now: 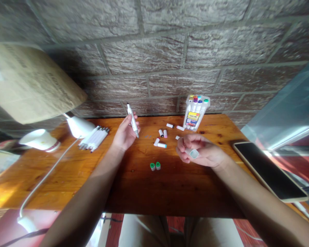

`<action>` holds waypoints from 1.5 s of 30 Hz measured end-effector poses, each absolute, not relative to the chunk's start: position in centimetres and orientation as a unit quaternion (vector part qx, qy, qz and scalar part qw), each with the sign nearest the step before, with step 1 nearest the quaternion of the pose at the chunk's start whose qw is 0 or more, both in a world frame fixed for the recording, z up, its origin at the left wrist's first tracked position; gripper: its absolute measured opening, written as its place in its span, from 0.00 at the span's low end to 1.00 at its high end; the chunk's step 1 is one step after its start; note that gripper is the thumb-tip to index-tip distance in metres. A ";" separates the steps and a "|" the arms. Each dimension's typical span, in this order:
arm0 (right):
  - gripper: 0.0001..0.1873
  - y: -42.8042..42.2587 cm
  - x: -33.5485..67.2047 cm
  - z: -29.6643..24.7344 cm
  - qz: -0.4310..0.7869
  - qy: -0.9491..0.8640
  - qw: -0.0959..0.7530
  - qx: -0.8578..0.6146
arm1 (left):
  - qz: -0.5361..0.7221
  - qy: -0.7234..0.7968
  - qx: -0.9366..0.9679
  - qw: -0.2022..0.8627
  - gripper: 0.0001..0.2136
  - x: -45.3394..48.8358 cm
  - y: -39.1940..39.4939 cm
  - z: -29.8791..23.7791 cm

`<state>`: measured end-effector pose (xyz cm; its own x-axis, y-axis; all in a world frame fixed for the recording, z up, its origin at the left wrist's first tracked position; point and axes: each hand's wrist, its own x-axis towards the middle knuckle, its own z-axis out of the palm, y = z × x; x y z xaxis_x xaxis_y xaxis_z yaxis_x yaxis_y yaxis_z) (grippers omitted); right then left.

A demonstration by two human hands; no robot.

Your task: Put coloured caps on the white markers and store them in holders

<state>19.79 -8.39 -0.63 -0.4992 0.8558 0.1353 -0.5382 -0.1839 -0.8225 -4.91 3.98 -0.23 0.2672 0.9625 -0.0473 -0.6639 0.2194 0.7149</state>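
Brickwork (149, 51) backs the wooden table (134, 192) I'm watching, where a paper-shaded lamp (36, 85) stands at the left, a dark-screened phone (270, 171) lies by the right edge, and a clear marker case (195, 115) stands near the back. The person's left hand (125, 133) grasps a white marker (132, 118), tilted above the table, dark end up, while the fingers of the right hand (201, 150) pinch a pale cap (194, 154), hollow end turned toward the person. Between the hands lie scattered white caps (161, 145), and nearer the person two green-topped caps (152, 167) stand side by side.
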 end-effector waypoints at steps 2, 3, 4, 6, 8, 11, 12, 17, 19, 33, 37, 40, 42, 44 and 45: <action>0.15 -8.4 19.8 -0.6 0.752 -0.441 0.460 -0.169 | 0.550 0.254 0.298 0.738 0.04 -4.9 3.9 -0.2; 0.15 -8.3 19.8 -0.6 0.753 -0.442 0.458 -0.165 | 0.549 0.254 0.300 0.737 0.04 -4.9 3.9 -0.2; 0.14 -8.3 19.7 -0.5 0.753 -0.445 0.457 -0.163 | 0.549 0.254 0.301 0.737 0.04 -4.9 4.0 -0.2; 0.15 -8.4 19.7 -0.5 0.747 -0.449 0.462 -0.166 | 0.549 0.251 0.301 0.738 0.04 -4.9 4.0 -0.3; 0.14 -8.4 19.7 -0.4 0.740 -0.451 0.468 -0.171 | 0.549 0.247 0.299 0.740 0.04 -5.0 4.0 -0.3; 0.13 -8.5 19.8 -0.5 0.736 -0.452 0.473 -0.176 | 0.550 0.246 0.295 0.741 0.04 -5.0 4.0 -0.3; 0.13 -8.5 19.8 -0.5 0.734 -0.453 0.473 -0.179 | 0.550 0.247 0.293 0.742 0.04 -5.0 4.0 -0.3; 0.12 -8.5 19.6 -0.3 0.717 -0.460 0.494 -0.172 | 0.548 0.253 0.293 0.742 0.04 -4.9 4.0 -0.2; 0.11 -8.5 19.4 -0.2 0.712 -0.456 0.507 -0.167 | 0.547 0.253 0.292 0.743 0.04 -4.9 4.0 -0.2; 0.11 -8.4 19.2 -0.1 0.585 -0.564 0.503 -0.295 | 0.552 0.254 0.286 0.741 0.04 -4.8 4.0 -0.2; 0.14 -8.4 19.0 0.1 0.518 -0.610 0.511 -0.313 | 0.554 0.254 0.285 0.740 0.04 -4.8 4.0 -0.1; 0.15 -8.3 18.9 -0.1 0.486 -0.622 0.513 -0.338 | 0.555 0.254 0.287 0.738 0.04 -4.9 4.0 -0.1; 0.17 -8.0 19.1 -0.2 0.476 -0.599 0.532 -0.364 | 0.556 0.255 0.287 0.738 0.05 -4.9 4.0 -0.1; 0.18 -7.7 19.4 -0.3 0.476 -0.549 0.568 -0.386 | 0.556 0.256 0.288 0.737 0.05 -4.9 4.0 -0.1; 0.18 -7.4 19.7 -0.2 0.481 -0.517 0.588 -0.394 | 0.555 0.255 0.289 0.737 0.05 -4.9 4.0 -0.1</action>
<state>19.70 -7.42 -0.23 0.0030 0.9735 0.2287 -0.1595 0.2262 -0.9609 -4.92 3.98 -0.14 0.2530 0.9659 -0.0554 -0.6707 0.2164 0.7095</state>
